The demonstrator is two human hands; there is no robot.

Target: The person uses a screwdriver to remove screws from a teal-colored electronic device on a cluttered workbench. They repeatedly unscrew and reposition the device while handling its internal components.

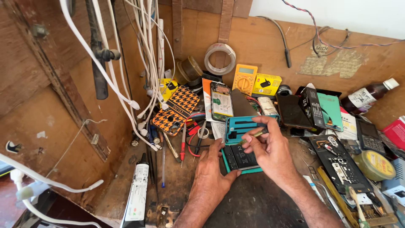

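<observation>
An opened teal phone (240,141) lies flat on the dark worktop, back cover off, its black battery (241,157) exposed in the lower half. The right hand (270,152) pinches a slim metal tool (252,136) between thumb and fingers, closed firmly on it, with the tip angled down and left onto the phone's upper part, just above the battery. The left hand (213,169) rests flat against the phone's lower left edge, fingers together and pressing on the frame beside the battery (steadying it, by the look of the contact); it grips nothing.

Just beyond the tool tip, further from the person, stands another opened handset (221,101) showing a green board, and left of it an orange case with a black houndstooth pattern (175,109). Near the left hand's far side lie red and black probe leads (183,141) and a small roll of tape (203,133). Further back against the wooden wall sit a yellow multimeter (245,78) and a large tape ring (220,58) hanging on it.

To the right of the gripping hand are a dark phone (292,110), a green case (331,110), a bare black phone frame (337,162) and a round tin with a yellow lid (374,165). Well off to the left of the left hand lies a white-labelled black tube (137,194), under a bundle of white cables (143,63).
</observation>
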